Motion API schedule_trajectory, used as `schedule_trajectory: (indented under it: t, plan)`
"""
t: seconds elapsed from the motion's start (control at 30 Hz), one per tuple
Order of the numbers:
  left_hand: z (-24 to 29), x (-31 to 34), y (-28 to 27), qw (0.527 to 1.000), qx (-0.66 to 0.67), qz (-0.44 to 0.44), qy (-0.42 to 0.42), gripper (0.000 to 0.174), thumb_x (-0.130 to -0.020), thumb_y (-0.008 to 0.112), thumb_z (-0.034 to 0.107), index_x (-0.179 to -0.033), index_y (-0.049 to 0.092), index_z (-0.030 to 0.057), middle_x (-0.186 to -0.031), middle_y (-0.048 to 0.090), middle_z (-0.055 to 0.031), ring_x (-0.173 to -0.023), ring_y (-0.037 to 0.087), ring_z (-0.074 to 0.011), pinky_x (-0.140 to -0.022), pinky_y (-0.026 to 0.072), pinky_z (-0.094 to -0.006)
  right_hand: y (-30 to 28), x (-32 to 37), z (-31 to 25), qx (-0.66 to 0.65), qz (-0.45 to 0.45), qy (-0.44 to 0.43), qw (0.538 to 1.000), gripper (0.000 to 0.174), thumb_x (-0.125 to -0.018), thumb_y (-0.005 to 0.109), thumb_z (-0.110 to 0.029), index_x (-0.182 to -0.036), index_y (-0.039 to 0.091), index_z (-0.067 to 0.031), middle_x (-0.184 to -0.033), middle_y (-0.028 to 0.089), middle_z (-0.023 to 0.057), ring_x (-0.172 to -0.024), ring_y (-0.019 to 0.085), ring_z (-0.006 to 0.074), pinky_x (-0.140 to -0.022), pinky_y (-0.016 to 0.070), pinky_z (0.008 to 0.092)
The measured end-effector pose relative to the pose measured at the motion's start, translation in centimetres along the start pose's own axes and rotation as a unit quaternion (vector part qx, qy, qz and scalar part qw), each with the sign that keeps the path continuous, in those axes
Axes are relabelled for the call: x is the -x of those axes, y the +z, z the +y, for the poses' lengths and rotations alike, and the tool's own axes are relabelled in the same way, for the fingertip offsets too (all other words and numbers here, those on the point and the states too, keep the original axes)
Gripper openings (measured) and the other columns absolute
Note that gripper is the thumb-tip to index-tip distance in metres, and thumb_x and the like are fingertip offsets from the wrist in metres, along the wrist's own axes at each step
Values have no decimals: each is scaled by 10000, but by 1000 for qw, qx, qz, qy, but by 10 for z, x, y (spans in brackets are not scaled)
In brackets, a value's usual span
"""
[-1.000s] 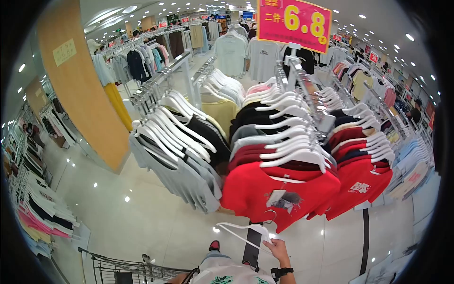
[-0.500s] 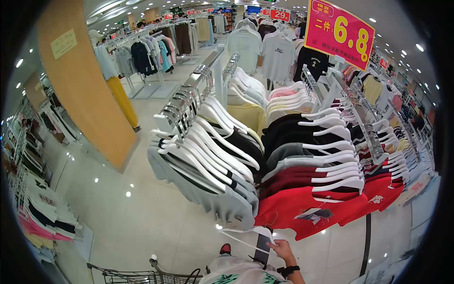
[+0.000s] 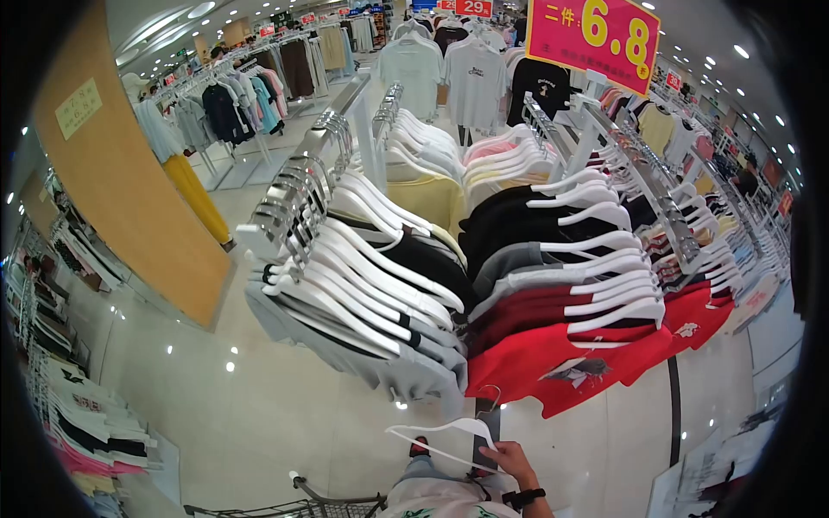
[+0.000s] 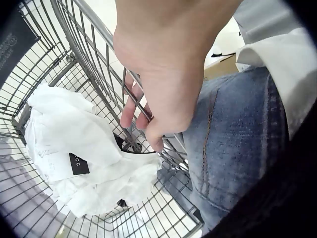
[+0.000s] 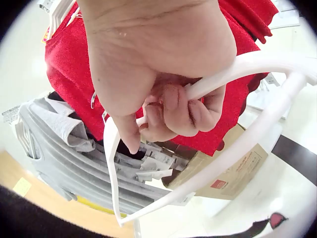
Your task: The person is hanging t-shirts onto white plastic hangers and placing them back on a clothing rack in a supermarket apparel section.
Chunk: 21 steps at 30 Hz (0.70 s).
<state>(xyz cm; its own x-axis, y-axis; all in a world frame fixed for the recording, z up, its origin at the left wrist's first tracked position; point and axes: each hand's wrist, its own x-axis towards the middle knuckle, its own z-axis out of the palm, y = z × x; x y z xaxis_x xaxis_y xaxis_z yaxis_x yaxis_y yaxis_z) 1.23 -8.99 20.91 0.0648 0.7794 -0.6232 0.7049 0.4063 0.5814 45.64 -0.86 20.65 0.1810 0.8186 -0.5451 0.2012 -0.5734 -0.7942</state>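
My right hand (image 3: pixel 511 462) grips a bare white clothes hanger (image 3: pixel 466 425) near its middle, with the metal hook pointing up close to the hem of a red T-shirt (image 3: pixel 518 358). In the right wrist view, the fingers of the right hand (image 5: pixel 158 64) curl round the hanger's shoulder, and its straight lower bar (image 5: pixel 237 151) crosses below. My left hand (image 4: pixel 161 94) appears only in the left wrist view, its fingers curled over the rim of a wire shopping cart (image 4: pixel 91 17). White clothing (image 4: pixel 74 134) with a black tag lies in the cart.
Ahead stands a metal rack with grey shirts (image 3: pixel 371 371) at left and black, maroon and red ones at right. A pink price sign (image 3: pixel 596 39) rises above it. A wooden pillar (image 3: pixel 129 155) is at left. A cardboard box (image 5: pixel 237 173) sits below the rack.
The rack appears larger and nearer than a second ago, and over the last half second has shifted slightly left in view. My right hand keeps its grip on the hanger, whose hook shows again.
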Motion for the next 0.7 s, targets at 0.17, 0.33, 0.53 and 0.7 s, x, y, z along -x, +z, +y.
schedule_trajectory:
  t: [0.17,0.33,0.53,0.7]
  plan:
    - [-30,20,44,1000,-4,-10,12,428,-906,525,411,-915,753,48,-1018,712,-230,-947,691,-427,-901,502,-520,-4,26,-14,21,-8,8,1000,401,-866,792,-369,-742,705,3,-581,529,-42,-592,446,44,-530,378,263]
    - [-156,-37,121,981,-93,-172,12,355,-825,622,382,-934,742,66,-961,706,-247,-925,681,-443,-819,532,-494,-7,15,4,75,-18,-82,994,414,-865,785,-394,-738,703,-9,-580,463,-61,-580,401,56,-512,330,285]
    - [-162,-60,126,941,-220,-229,120,408,-705,798,395,-982,744,101,-947,724,-202,-905,679,-433,-804,547,-496,-22,7,8,122,-49,-118,984,368,-867,783,-343,-808,723,16,-595,478,-42,-594,404,67,-520,333,294]
    - [-176,-36,137,949,-281,-128,63,380,-771,764,433,-1057,719,188,-1007,720,-159,-987,674,-399,-828,519,-554,5,10,41,97,-55,-166,980,301,-892,764,-256,-782,698,17,-613,483,-71,-587,394,44,-508,302,275]
